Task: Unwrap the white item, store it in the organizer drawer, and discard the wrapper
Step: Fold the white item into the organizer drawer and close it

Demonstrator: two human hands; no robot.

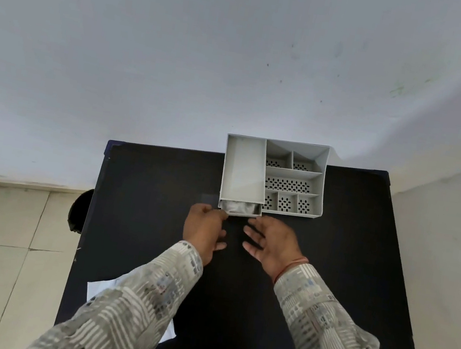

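Black tabletop [329, 265] lies bare around both spread, empty hands, left [204, 232] touching the drawer [240, 208] edge, right [271, 242] just short.

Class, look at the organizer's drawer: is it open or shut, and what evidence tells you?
Slightly open. The drawer juts out from the organizer's front, showing a white item inside.

Bench [155, 222]: looked matt black, smooth, with an even finish.
Organizer [294, 181]: looked like matt grey plastic, its compartment floors perforated.
Drawer [240, 208]: same grey plastic; the white item [238, 206] inside looked like soft, creased cloth.
Wrapper [102, 290]: thin, white, papery or plastic.
Sleeves [123, 308]: woven patterned cloth.
Floor [3, 229]: pale tiles with a slight sheen.
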